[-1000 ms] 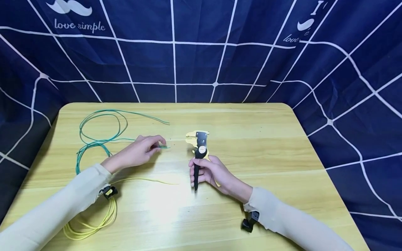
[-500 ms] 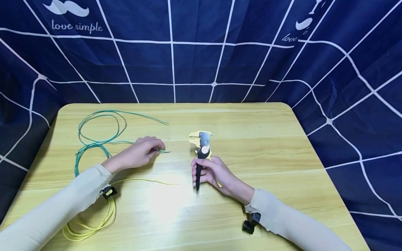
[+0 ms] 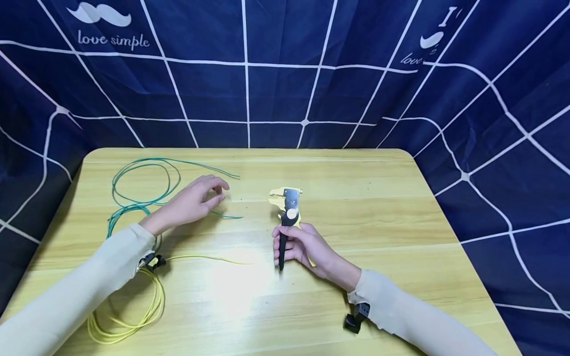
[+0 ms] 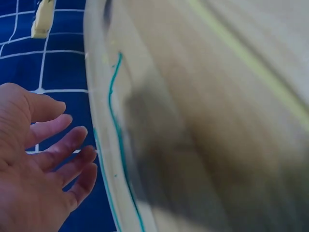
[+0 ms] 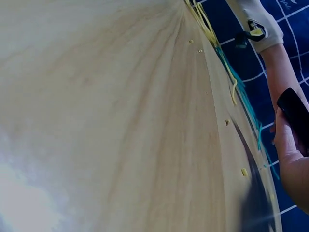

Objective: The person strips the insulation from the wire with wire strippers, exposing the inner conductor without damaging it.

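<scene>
My left hand [image 3: 189,200] hovers over the left part of the table, fingers loosely bent, holding nothing. Just below its fingertips lies the loose end of a green wire [image 3: 229,216]; in the left wrist view the same green wire [image 4: 112,104] runs apart from the hand [image 4: 38,159]. Near the middle, my right hand [image 3: 313,251] grips a wire stripper [image 3: 291,200] by its handles, its yellow jaws pointing left. The black handle [image 5: 293,116] shows at the edge of the right wrist view. My left forearm and hand cover part of the green coil.
A loose coil of green wire [image 3: 138,203] spreads over the table's left side. Nearer to me sits a yellow wire coil [image 3: 157,301], its end reaching toward the middle. Small yellow scraps [image 5: 244,172] dot the tabletop [image 3: 378,207]. A dark blue curtain [image 3: 285,89] surrounds the table.
My left hand has let go of the green wire's end and lifted away, up and to the left. The wire stripper shifted slightly right, still in my right hand.
</scene>
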Demonstrator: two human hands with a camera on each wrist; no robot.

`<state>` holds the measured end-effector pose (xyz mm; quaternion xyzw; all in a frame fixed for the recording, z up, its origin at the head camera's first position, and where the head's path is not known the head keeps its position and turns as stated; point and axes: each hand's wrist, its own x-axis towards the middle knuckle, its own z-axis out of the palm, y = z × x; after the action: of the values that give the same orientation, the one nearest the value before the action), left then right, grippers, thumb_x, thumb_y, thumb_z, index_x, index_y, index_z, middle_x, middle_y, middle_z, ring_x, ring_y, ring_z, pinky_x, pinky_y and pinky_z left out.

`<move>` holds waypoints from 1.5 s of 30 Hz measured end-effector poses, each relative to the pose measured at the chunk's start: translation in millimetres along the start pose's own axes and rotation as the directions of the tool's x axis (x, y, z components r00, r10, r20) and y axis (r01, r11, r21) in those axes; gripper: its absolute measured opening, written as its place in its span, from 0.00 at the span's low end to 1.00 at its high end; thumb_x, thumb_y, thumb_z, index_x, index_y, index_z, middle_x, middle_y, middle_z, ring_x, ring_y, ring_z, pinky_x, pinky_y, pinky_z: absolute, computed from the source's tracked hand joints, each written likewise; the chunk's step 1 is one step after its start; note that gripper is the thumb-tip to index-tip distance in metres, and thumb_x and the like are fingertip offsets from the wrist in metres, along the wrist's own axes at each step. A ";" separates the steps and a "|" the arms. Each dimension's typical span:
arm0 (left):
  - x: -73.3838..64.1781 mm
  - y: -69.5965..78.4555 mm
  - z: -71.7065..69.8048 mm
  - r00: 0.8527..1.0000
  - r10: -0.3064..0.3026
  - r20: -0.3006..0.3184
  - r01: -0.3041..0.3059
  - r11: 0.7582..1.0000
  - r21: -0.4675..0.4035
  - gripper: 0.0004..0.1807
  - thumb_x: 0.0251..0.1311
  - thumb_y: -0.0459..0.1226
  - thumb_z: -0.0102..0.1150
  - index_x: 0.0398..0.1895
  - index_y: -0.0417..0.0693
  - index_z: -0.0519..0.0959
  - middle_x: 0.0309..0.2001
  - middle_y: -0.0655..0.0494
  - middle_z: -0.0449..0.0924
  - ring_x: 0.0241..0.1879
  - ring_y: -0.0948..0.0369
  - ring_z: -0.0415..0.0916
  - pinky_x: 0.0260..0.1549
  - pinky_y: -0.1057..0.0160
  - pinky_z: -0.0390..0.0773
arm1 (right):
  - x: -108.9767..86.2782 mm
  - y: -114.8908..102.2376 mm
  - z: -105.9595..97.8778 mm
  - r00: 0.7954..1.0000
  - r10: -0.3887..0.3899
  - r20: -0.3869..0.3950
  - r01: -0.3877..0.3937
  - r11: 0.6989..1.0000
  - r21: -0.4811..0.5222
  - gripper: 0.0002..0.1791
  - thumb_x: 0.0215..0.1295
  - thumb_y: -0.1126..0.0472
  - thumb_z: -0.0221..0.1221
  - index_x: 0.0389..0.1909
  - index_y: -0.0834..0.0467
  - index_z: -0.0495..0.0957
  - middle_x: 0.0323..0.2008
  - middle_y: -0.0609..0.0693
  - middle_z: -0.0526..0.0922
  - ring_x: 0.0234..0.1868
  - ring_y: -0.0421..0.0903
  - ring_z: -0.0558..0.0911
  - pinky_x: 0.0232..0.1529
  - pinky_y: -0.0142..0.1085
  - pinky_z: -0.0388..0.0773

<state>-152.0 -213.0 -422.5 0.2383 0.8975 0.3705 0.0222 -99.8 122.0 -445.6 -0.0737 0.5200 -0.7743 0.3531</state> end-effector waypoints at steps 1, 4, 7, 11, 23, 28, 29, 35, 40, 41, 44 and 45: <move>3.0 -0.9 -2.3 1.000 -0.007 -0.013 0.007 1.000 0.002 0.14 0.78 0.30 0.61 0.61 0.34 0.81 0.51 0.43 0.83 0.54 0.45 0.78 0.55 0.41 0.77 | 0.6 -0.3 -0.4 1.000 -0.001 -0.001 0.001 1.000 -0.001 0.12 0.83 0.61 0.53 0.46 0.66 0.79 0.36 0.56 0.83 0.35 0.51 0.87 0.46 0.53 0.89; 13.7 -4.4 -7.5 0.999 -0.023 -0.030 0.023 1.000 0.017 0.14 0.78 0.31 0.62 0.61 0.34 0.81 0.55 0.39 0.84 0.57 0.42 0.79 0.57 0.39 0.76 | 1.7 -1.3 -2.2 1.000 -0.005 -0.003 0.005 1.000 -0.003 0.12 0.83 0.61 0.53 0.47 0.66 0.79 0.36 0.56 0.83 0.35 0.51 0.87 0.46 0.53 0.89; 24.4 -9.9 -10.1 0.999 -0.046 -0.024 0.047 0.998 0.030 0.15 0.77 0.30 0.63 0.61 0.33 0.81 0.55 0.37 0.85 0.59 0.41 0.80 0.60 0.38 0.76 | 2.9 -1.4 -3.5 1.000 -0.004 -0.002 0.004 1.000 0.000 0.12 0.83 0.61 0.53 0.47 0.67 0.79 0.36 0.57 0.83 0.35 0.51 0.87 0.46 0.53 0.89; 36.1 -16.9 -11.6 0.998 -0.058 -0.017 0.058 0.997 0.053 0.14 0.75 0.29 0.63 0.59 0.30 0.81 0.54 0.36 0.85 0.60 0.39 0.80 0.64 0.38 0.74 | 5.1 1.0 -3.4 1.000 0.007 0.006 -0.008 1.000 0.011 0.12 0.83 0.61 0.53 0.48 0.67 0.79 0.36 0.57 0.84 0.35 0.51 0.87 0.46 0.53 0.89; 59.3 -22.5 -15.9 0.990 -0.134 0.044 0.127 0.985 0.120 0.16 0.72 0.27 0.65 0.59 0.28 0.81 0.54 0.33 0.83 0.55 0.38 0.79 0.61 0.37 0.74 | 5.1 4.8 -4.0 1.000 0.017 -0.025 -0.016 1.000 0.027 0.11 0.83 0.60 0.55 0.45 0.65 0.81 0.35 0.57 0.84 0.34 0.51 0.88 0.45 0.53 0.89; 61.9 -23.9 -12.1 0.983 -0.183 0.034 0.174 0.969 0.176 0.15 0.71 0.30 0.69 0.57 0.34 0.83 0.52 0.36 0.82 0.55 0.38 0.77 0.60 0.33 0.70 | 5.7 2.4 -2.7 1.000 0.017 -0.021 -0.016 1.000 0.024 0.12 0.83 0.60 0.55 0.45 0.64 0.81 0.35 0.57 0.84 0.35 0.51 0.88 0.46 0.53 0.89; 62.6 -24.1 -11.0 0.981 -0.193 0.032 0.184 0.965 0.185 0.15 0.71 0.30 0.69 0.57 0.35 0.83 0.53 0.37 0.82 0.55 0.38 0.76 0.61 0.32 0.69 | 6.2 2.4 -3.2 1.000 0.017 -0.020 -0.016 1.000 0.024 0.12 0.83 0.60 0.55 0.45 0.65 0.80 0.35 0.57 0.84 0.35 0.51 0.88 0.45 0.53 0.89; 67.1 -22.9 -7.5 0.977 -0.211 0.012 0.203 0.952 0.229 0.11 0.70 0.32 0.69 0.53 0.39 0.85 0.51 0.38 0.82 0.56 0.37 0.74 0.60 0.31 0.66 | 8.8 1.8 -2.3 0.999 0.023 -0.026 -0.022 1.000 0.022 0.11 0.83 0.61 0.55 0.46 0.65 0.80 0.35 0.57 0.83 0.34 0.50 0.87 0.45 0.52 0.89; 70.5 -25.5 -6.8 0.981 -0.192 0.001 0.186 0.949 0.255 0.05 0.69 0.31 0.70 0.45 0.41 0.87 0.43 0.42 0.80 0.52 0.39 0.73 0.54 0.35 0.67 | 11.7 1.0 -2.2 0.999 0.021 -0.034 -0.021 1.000 0.012 0.12 0.82 0.61 0.54 0.47 0.68 0.79 0.36 0.57 0.83 0.35 0.50 0.87 0.45 0.51 0.89; 70.6 -26.4 -6.4 0.983 -0.182 0.001 0.175 0.949 0.263 0.04 0.69 0.31 0.70 0.44 0.42 0.87 0.41 0.43 0.80 0.51 0.40 0.73 0.53 0.36 0.67 | 12.1 0.8 -2.4 0.999 0.022 -0.034 -0.021 1.000 0.013 0.12 0.82 0.61 0.54 0.47 0.68 0.78 0.36 0.57 0.83 0.35 0.50 0.87 0.45 0.51 0.89; 70.0 -28.0 -5.3 0.989 -0.150 0.012 0.141 0.953 0.269 0.02 0.70 0.31 0.71 0.42 0.43 0.89 0.37 0.47 0.80 0.47 0.42 0.72 0.50 0.38 0.66 | 13.2 0.7 -2.9 0.999 0.023 -0.036 -0.023 1.000 0.013 0.13 0.82 0.61 0.54 0.48 0.70 0.77 0.35 0.57 0.83 0.35 0.50 0.87 0.46 0.51 0.89; 69.9 -28.2 -5.2 0.990 -0.140 0.016 0.131 0.956 0.263 0.01 0.70 0.32 0.72 0.41 0.44 0.90 0.37 0.48 0.80 0.46 0.43 0.72 0.49 0.38 0.66 | 13.5 0.6 -3.2 0.999 0.024 -0.039 -0.024 1.000 0.013 0.13 0.82 0.61 0.54 0.48 0.70 0.78 0.35 0.57 0.83 0.35 0.50 0.88 0.46 0.51 0.89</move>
<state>-226.6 -202.6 -428.2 0.1833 0.9522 0.2422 0.0315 -111.0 115.8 -451.0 -0.0500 0.5226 -0.7747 0.3525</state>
